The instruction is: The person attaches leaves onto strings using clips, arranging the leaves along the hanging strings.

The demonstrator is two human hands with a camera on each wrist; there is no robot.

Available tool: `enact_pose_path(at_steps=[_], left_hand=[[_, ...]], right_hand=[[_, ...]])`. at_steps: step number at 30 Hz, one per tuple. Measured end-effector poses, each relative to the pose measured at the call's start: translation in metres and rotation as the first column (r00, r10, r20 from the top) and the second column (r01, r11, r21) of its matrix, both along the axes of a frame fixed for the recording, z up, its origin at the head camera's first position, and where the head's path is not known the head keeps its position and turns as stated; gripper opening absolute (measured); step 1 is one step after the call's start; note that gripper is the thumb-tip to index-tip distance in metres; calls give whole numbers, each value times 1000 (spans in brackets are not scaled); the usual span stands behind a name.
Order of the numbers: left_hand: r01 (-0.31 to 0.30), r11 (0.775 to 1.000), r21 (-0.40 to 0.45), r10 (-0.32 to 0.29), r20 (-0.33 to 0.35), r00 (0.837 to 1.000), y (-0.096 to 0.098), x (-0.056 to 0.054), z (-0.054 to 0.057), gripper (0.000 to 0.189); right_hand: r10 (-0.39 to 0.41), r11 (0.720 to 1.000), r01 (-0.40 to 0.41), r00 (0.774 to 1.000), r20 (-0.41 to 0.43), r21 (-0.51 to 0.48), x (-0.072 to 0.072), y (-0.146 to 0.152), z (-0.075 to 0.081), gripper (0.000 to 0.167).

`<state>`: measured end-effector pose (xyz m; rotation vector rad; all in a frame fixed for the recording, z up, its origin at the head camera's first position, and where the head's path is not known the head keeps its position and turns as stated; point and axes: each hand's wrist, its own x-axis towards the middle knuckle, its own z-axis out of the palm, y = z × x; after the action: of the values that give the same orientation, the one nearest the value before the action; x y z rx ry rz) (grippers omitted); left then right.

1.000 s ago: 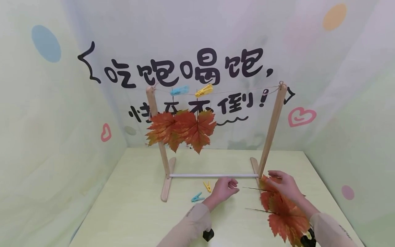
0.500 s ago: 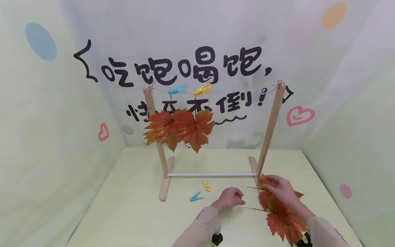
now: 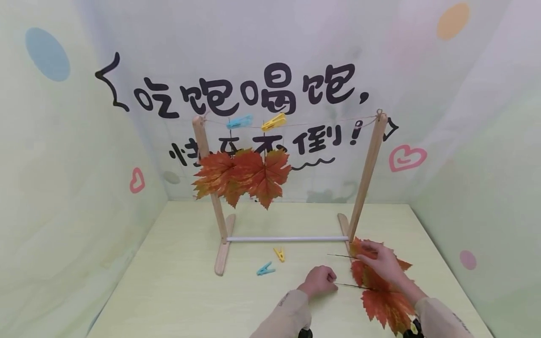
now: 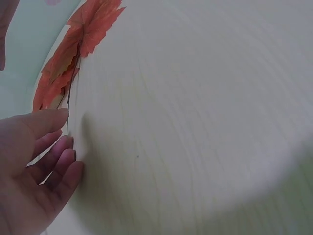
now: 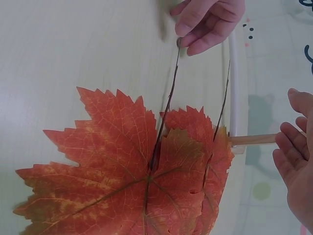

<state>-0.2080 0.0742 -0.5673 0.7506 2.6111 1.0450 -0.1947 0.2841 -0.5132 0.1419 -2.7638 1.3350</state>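
Two red-orange artificial maple leaves overlap on the table; the nearer leaf (image 5: 107, 166) and the farther leaf (image 5: 190, 125) have thin dark stems pointing left. My left hand (image 3: 319, 281) is at the tip of the nearer leaf's stem (image 4: 73, 78), its thumb and curled fingers on either side of it. A gap shows between thumb and fingertips in the left wrist view. My right hand (image 3: 384, 263) hovers over the farther leaf with relaxed fingers, holding nothing; the right wrist view has its fingers (image 5: 291, 147) beside the leaves.
A wooden stand has a left post (image 3: 217, 211), a right post (image 3: 365, 188) and a white crossbar (image 3: 287, 239). From its string, a blue clothespin (image 3: 239, 122) and a yellow clothespin (image 3: 274, 122) hang two leaves (image 3: 264, 176). A loose yellow clothespin (image 3: 279, 254) and blue clothespin (image 3: 265, 269) lie on the table.
My left hand has moved right and nearer, from beside the crossbar to the nearer leaf's stem tip. My right hand has lowered slightly over the leaves. The head view has shifted a little.
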Motion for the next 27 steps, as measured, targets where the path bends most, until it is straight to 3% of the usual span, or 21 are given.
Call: enact_pose_path(at_steps=[9,15,21,27], left_hand=[[-43,999,10,43,-107,993,2,5,-12,5],[-49,999,15,50,-150,987,2,4,-19,9],[-36,993,114,49,-113,992,-3,0,-19,7],[-94,961,262,91,22,996,-5,-5,-15,8]], right_hand=[[-12,1000,12,1000,9,-12,1,1,-1,45],[2,1000,-2,1000,-8,-19,2,0,-2,41],[-14,1000,14,1000,12,-25,3,1,-1,42],[-25,999,25,1000,14,-23,1,1,-1,44]])
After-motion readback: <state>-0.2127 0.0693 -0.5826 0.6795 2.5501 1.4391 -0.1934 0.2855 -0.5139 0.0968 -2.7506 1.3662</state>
